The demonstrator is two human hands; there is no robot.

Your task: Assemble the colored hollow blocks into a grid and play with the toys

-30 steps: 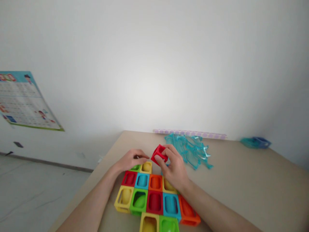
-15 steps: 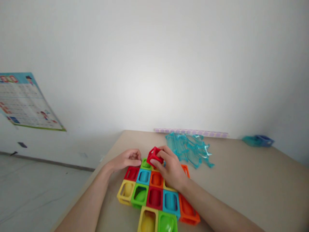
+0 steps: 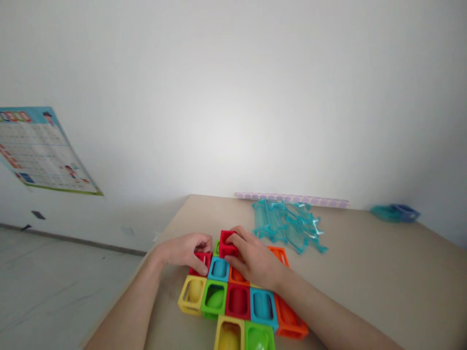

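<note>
Coloured hollow blocks lie side by side on the table, among them a yellow block (image 3: 192, 294), a green block (image 3: 214, 298) and a blue block (image 3: 263, 307). My right hand (image 3: 255, 257) grips a red block (image 3: 228, 244) at the back of the group, over or against a green block that is mostly hidden. My left hand (image 3: 189, 250) is curled round the red block at the left (image 3: 205, 258), its thumb on the top and its other fingers behind. Beneath my right hand, an orange block (image 3: 239, 276) is partly covered.
Clear teal plastic pieces (image 3: 288, 223) lie behind the blocks. A purple patterned strip (image 3: 292, 198) runs along the wall. Blue and teal items (image 3: 396, 213) sit at the back right of the table (image 3: 383, 282). A poster (image 3: 44, 150) hangs at left.
My right hand has lowered the red block onto the back of the group. My left hand has come down onto the left red block. The view has shifted slightly.
</note>
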